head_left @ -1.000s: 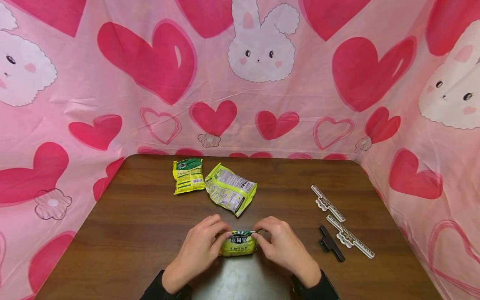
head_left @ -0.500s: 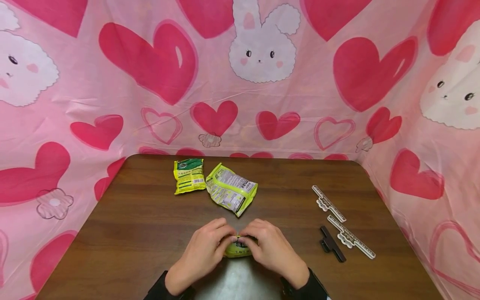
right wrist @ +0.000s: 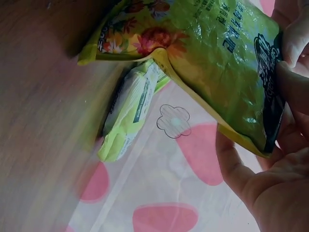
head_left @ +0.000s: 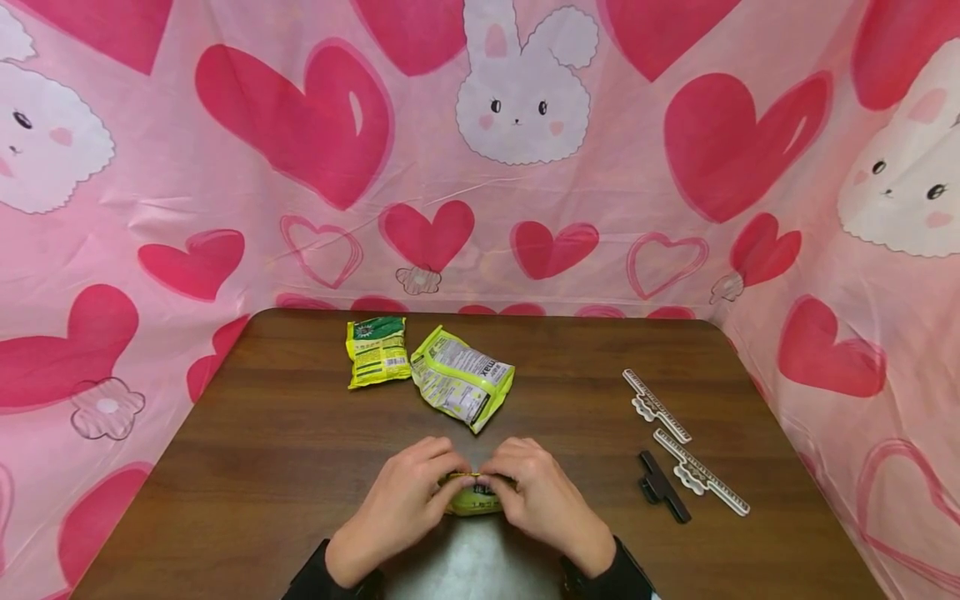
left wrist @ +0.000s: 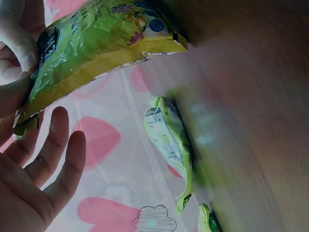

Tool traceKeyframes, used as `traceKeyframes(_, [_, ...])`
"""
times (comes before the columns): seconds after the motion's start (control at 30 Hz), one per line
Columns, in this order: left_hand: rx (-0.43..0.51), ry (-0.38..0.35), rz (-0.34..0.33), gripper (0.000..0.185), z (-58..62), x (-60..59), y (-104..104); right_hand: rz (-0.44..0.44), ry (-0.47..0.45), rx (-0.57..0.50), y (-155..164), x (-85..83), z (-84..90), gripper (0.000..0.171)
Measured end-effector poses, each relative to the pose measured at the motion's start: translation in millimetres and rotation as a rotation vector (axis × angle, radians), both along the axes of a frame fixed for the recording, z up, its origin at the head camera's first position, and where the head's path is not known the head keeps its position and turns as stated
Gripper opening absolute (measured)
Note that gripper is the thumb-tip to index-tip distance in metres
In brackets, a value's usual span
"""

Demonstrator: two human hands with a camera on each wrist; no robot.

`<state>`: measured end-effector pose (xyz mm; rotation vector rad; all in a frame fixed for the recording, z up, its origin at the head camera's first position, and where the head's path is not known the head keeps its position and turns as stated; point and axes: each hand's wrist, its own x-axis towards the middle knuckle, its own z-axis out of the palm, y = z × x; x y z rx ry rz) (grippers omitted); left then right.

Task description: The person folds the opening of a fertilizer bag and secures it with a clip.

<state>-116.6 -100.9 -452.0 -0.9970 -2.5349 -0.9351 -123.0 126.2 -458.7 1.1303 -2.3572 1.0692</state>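
My left hand [head_left: 408, 500] and right hand [head_left: 543, 500] meet at the top edge of a small yellow-green plastic packet [head_left: 477, 503] near the table's front. Each pinches that edge between thumb and fingers, and the thumbs nearly touch at the middle. In the left wrist view the packet [left wrist: 91, 46] looks plump, with flowers printed near its lower end. The right wrist view shows the packet [right wrist: 212, 63] with its dark label by the pinching fingers [right wrist: 294, 43]. My hands cover much of the packet's sides in the head view.
Behind the hands lie a yellow packet with a green top [head_left: 377, 353] and a larger lime-and-grey pouch [head_left: 463, 377]. To the right are two white ruler clips [head_left: 656, 406] and a black clip [head_left: 663, 487]. A pink heart-patterned cloth [head_left: 480, 183] surrounds the wooden table [head_left: 277, 450].
Both hands have moved inward along the packet's top edge, from its two corners to its middle. The other packets and the clips have stayed put.
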Motion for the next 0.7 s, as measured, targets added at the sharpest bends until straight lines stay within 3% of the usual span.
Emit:
traceKeyframes(0.2, [0.031, 0.011, 0.001, 0.014, -0.2, 0.3, 0, -0.001, -0.036, -0.026, 0, -0.3, 0.5, 0.006])
traceKeyframes(0.5, [0.047, 0.014, -0.005, 0.013, -0.3, 0.1, -3, -0.028, -0.197, -0.064, 9, 0.5, 0.5, 0.009])
traceKeyframes(0.7, [0.035, 0.004, 0.011, 0.013, -0.2, 0.3, -1, -0.040, -0.193, -0.066, 12, -0.3, -0.7, 0.008])
